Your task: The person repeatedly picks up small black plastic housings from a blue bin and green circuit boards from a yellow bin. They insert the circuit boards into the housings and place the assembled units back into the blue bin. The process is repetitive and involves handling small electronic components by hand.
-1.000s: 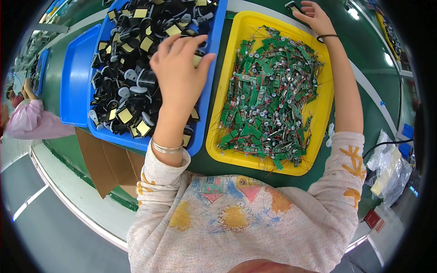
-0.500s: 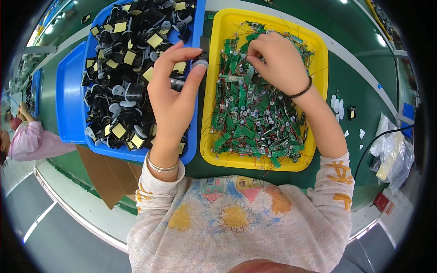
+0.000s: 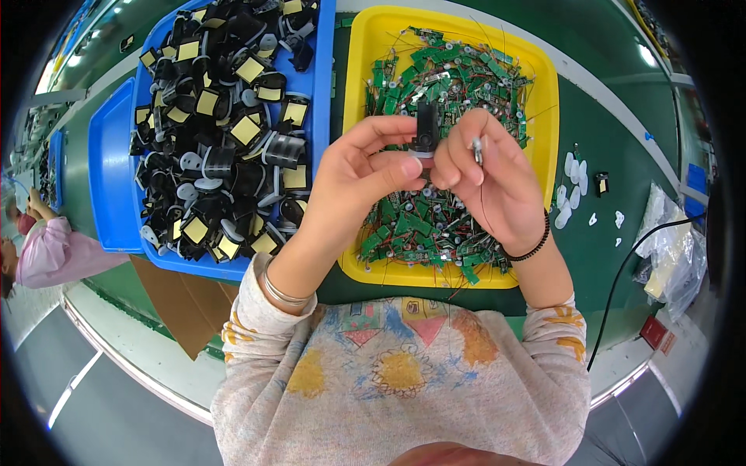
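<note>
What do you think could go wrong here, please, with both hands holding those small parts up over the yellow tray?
The black part is pinched only at its lower end by the left hand, so it could slip and drop into the pile of green circuit boards in the yellow tray, where it would be hard to find. The thin wire hanging from the small metal piece in the right hand might snag on the boards' loose wires below.

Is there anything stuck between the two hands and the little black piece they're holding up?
No. The left hand pinches the small black part directly, and the right hand touches it at its lower end, while also gripping a small metal piece. They're above the yellow tray.
</note>
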`<state>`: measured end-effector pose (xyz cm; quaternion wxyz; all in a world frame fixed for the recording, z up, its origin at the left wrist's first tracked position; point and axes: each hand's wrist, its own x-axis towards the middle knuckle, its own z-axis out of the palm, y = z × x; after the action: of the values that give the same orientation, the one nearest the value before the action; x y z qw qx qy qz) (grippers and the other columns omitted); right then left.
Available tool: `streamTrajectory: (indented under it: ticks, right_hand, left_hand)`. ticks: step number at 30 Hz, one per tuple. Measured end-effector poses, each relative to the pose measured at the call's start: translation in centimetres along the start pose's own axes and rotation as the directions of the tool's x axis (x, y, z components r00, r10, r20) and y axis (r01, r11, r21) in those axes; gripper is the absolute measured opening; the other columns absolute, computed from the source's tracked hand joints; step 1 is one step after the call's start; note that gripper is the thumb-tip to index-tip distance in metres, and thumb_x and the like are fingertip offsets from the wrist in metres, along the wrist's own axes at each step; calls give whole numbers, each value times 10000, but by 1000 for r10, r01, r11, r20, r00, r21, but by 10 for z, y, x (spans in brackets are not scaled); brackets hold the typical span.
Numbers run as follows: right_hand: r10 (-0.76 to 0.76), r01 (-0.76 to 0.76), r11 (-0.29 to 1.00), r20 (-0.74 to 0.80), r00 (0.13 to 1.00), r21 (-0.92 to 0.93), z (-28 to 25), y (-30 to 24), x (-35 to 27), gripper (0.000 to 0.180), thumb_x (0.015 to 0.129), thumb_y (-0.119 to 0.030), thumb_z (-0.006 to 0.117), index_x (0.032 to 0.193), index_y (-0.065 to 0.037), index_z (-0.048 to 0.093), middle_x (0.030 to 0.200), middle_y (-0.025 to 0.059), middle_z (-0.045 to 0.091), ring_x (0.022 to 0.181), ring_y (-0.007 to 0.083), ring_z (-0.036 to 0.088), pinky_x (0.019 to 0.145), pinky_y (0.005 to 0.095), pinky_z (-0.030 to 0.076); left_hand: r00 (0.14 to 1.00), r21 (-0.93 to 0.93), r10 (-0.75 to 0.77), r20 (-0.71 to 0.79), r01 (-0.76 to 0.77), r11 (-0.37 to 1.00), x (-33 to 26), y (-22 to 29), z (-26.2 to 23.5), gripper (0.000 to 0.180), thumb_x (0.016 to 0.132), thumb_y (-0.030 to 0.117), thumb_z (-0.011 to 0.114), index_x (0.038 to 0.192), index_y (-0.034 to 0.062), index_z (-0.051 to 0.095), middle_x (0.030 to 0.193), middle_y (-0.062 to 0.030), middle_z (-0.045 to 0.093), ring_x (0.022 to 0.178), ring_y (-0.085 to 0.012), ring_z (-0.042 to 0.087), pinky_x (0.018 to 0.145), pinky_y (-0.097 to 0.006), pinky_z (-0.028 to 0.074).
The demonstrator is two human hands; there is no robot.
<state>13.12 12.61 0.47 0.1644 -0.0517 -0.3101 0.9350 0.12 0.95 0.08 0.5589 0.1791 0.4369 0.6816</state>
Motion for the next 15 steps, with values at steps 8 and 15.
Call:
streamTrajectory:
  ticks: [8,15]
  right_hand:
    - [-175,125,904,-86,981,-410,-1,5,-8,166,869,-68,510,1005,23,537,840,72,566,699,107,541,652,243,460]
    - [-325,187,739,-100,941,-647,1,2,-10,233,821,49,521,1033,23,612,814,65,565,647,93,561,544,184,458]
  left_hand:
    - [986,345,164,-41,-141,928,2,-7,1,276,796,-3,602,1056,-46,520,1059,-100,568,909,-150,581,764,-256,486]
    - [986,170,169,8,-168,971,-3,-1,6,252,799,-19,580,1039,-41,509,1022,-89,561,956,-149,553,828,-290,470]
